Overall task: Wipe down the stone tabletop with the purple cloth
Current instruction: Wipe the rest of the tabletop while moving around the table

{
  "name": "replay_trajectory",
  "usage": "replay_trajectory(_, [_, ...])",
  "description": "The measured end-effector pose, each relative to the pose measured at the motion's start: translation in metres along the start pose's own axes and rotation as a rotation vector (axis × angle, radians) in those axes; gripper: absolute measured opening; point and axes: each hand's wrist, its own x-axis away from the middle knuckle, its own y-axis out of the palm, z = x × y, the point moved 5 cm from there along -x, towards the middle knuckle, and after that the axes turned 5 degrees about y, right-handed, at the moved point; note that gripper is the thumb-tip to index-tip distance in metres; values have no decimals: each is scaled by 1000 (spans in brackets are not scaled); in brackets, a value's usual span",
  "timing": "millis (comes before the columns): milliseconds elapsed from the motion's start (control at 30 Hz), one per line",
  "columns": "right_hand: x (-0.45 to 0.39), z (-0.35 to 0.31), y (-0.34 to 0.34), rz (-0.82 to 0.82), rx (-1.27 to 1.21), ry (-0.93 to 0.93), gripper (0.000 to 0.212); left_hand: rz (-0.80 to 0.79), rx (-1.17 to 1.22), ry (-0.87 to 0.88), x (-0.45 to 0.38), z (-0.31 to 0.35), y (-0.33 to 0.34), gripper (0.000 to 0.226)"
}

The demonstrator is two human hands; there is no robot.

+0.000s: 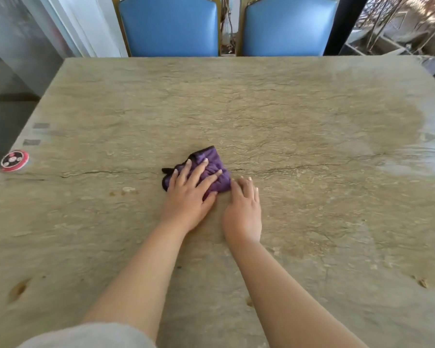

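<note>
Left hand (190, 190): flat, fingers spread, pressing purple cloth (217, 172) at frame centre.
Right hand (244, 209): flat, empty, beside cloth's lower-right edge.

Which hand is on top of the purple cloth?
The left hand, spread flat on the purple cloth. The right hand lies on bare tabletop beside it.

Your purple cloth (212, 169) lies bunched and creased into a small wad just left of the frame's centre, flat on the tabletop (299, 116), with a dark edge showing at its left side. The tabletop is tan, veined stone filling most of the frame, with a long dark crack running across its middle and a pale sheen at right.
</note>
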Motion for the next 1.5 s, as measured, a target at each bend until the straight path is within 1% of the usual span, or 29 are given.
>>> replay_trajectory(33, [2,-17,11,-8,-26,0,55,-45,-2,27,-1,-14,-2,54])
replay_trajectory(67, [3,-31,20,4,-29,15,56,-66,-7,0,-4,-32,-6,53])
replay_trajectory(100, [4,-41,29,20,-11,29,58,-76,-16,-68,-7,-53,-10,51])
replay_trajectory(167, [6,-51,44,28,100,15,61,-92,-21,-297,-6,-100,-19,50])
replay_trajectory(233, [6,-53,52,21,205,-6,59,-74,4,-510,5,-139,-28,49])
replay_trajectory(300, [5,-55,54,16,248,-11,58,-60,43,-631,17,-149,-33,50])
replay_trajectory(367, [5,-58,53,7,263,-16,58,-56,40,-654,33,-133,-30,51])
replay_trajectory(400, [5,-58,52,12,259,-17,58,-29,20,-600,44,-118,-28,51])
replay_trajectory(433, [6,-58,51,15,251,-15,57,8,2,-488,57,-102,-27,51])
replay_trajectory(500, [10,-59,50,-2,221,-18,58,25,-15,-183,86,-80,-23,52])
replay_trajectory(533, [15,-63,51,-23,191,-29,58,-10,-20,-32,102,-77,-21,51])
replay_trajectory(567, [21,-70,54,-47,150,-46,58,-51,-22,72,114,-84,-21,50])
replay_trajectory(600, [28,-80,59,-72,114,-72,56,-87,-30,109,119,-97,-24,50])
replay_trajectory(633, [35,-91,66,-99,100,-110,55,-96,-48,67,119,-115,-27,51])
replay_trajectory(667, [41,-100,74,-123,113,-158,56,-83,-62,-38,116,-138,-30,53])
replay_trajectory(733, [49,-110,85,-135,169,-236,60,-63,-34,-374,106,-184,-40,52])
replay_trajectory(800, [47,-110,89,-115,199,-248,61,-48,47,-689,102,-217,-48,50])
replay_trajectory(833, [46,-109,90,-109,210,-245,61,-33,76,-783,100,-223,-50,50])
replay_trajectory(900, [46,-109,90,-105,229,-245,61,-15,101,-854,99,-214,-50,50])
replay_trajectory(967, [48,-113,90,-114,235,-249,59,1,73,-808,109,-189,-45,50])
replay_trajectory(1000, [48,-113,89,-118,230,-248,58,17,47,-723,118,-173,-43,52])
replay_trajectory(1067, [48,-113,86,-127,224,-236,59,21,44,-461,139,-141,-41,59])
replay_trajectory(1133, [50,-115,85,-163,220,-212,62,-43,95,-223,164,-124,-38,58])
replay_trajectory(1167, [52,-119,86,-191,205,-205,63,-89,140,-157,173,-124,-38,56])
replay_trajectory(1233, [62,-135,94,-252,162,-225,66,-145,185,-133,179,-139,-41,55])
replay_trajectory(1267, [68,-144,100,-285,156,-239,66,-155,160,-168,175,-151,-43,56])
replay_trajectory(1300, [73,-149,106,-308,166,-247,66,-160,127,-238,168,-165,-44,56])
replay_trajectory(1400, [83,-153,120,-326,263,-265,62,-150,61,-529,148,-208,-52,56])
replay_trajectory(1500, [82,-149,127,-353,329,-276,63,-94,107,-798,139,-241,-59,54])
